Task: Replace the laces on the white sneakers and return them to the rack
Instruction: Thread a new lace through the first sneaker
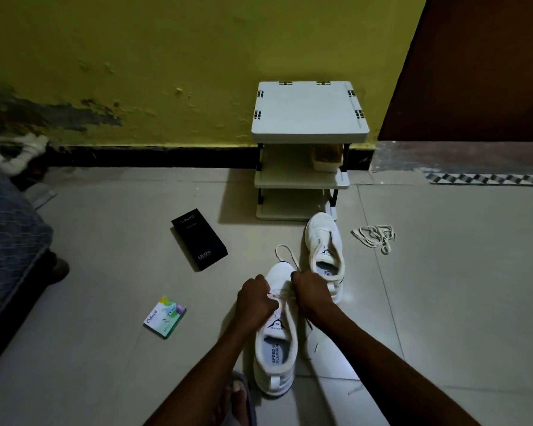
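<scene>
Two white sneakers stand on the tiled floor. The near sneaker [277,348] sits between my forearms, toe pointing away. My left hand [256,298] and my right hand [311,292] are both curled over its eyelet area, each pinching the white lace [285,253], which loops out past the toe. The far sneaker [325,241] has no lace and stands just in front of the white shoe rack [308,130]. A loose bundle of cream laces [376,236] lies on the floor to the right of it.
A black phone box [199,239] and a small colourful packet [165,316] lie on the floor to the left. A yellowish item [326,158] sits on the rack's middle shelf. A dark bed edge [10,250] fills the left. My sandalled foot [240,398] is by the near sneaker's heel.
</scene>
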The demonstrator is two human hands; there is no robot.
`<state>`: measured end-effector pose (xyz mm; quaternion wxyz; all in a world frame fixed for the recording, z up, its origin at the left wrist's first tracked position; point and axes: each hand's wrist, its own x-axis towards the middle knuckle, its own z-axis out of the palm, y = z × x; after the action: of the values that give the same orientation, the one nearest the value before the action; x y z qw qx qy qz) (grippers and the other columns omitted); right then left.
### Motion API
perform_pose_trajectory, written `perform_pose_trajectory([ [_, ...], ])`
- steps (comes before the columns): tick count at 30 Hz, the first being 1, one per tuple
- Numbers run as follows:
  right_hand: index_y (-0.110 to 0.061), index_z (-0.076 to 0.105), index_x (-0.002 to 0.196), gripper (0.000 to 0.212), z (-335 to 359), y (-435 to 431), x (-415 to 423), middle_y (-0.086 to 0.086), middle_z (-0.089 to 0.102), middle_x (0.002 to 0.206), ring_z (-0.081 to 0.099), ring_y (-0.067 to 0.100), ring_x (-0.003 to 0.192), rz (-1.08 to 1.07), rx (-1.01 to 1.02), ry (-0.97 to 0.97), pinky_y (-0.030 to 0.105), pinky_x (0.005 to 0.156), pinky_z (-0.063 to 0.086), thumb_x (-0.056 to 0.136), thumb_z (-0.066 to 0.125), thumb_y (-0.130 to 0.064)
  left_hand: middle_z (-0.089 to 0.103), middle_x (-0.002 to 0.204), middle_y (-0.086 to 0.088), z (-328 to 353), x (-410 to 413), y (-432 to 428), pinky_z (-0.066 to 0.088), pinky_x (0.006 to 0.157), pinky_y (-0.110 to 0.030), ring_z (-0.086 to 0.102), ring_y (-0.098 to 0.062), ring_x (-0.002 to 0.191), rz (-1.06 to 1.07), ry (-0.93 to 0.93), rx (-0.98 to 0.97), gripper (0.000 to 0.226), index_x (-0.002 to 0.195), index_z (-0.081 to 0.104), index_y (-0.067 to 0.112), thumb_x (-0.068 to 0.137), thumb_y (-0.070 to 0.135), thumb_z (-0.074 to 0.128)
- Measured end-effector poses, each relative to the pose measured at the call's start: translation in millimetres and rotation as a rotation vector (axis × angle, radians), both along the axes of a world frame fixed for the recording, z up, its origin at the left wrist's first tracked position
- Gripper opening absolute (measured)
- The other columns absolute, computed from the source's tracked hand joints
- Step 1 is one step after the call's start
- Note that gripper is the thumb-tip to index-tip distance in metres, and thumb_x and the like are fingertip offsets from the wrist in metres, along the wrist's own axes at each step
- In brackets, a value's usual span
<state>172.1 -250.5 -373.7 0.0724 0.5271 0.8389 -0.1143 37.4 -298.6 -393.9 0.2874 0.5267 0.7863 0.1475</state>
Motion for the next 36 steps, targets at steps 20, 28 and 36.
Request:
perform_pose_trajectory([
  [20,-0.005,0.065,0.11,0.021,10.8,-14.7,-34.6,0.013,0.064,0.119,0.059,0.028,0.116,-0.05,-0.078,0.141,0.03,0.091,0.046,0.093,0.053,-0.011,0.075,0.081,-0.009,3.1,-30.6,-2.4,0.058,0.073,-0.026,0.069,-0.02,0.071,0.236,-0.421,-0.133,0.014,0.084,0.079,0.006,0.076,0.017,0.08],
  [28,-0.003,0.068,0.104,0.02,9.9,-11.9,-37.6,0.015,0.067,0.111,0.062,0.03,0.109,0.04,-0.116,0.053,0.029,0.086,0.044,0.091,0.052,-0.007,0.072,0.077,-0.011,4.4,-30.5,-4.6,0.053,0.065,-0.024,0.062,-0.017,0.064,0.222,-0.434,-0.153,0.011,0.087,0.079,0.006,0.077,0.011,0.076],
  [36,-0.016,0.03,0.057,0.039,13.5,-11.8,-35.8,0.014,0.058,0.084,0.061,0.029,0.098,0.099,-0.077,0.042,0.025,0.071,0.027,0.09,0.051,-0.008,0.07,0.079,-0.005,3.7,-24.7,-2.5,0.055,0.068,-0.024,0.062,-0.015,0.068,0.142,-0.341,-0.126,0.014,0.089,0.077,0.008,0.077,0.014,0.074],
])
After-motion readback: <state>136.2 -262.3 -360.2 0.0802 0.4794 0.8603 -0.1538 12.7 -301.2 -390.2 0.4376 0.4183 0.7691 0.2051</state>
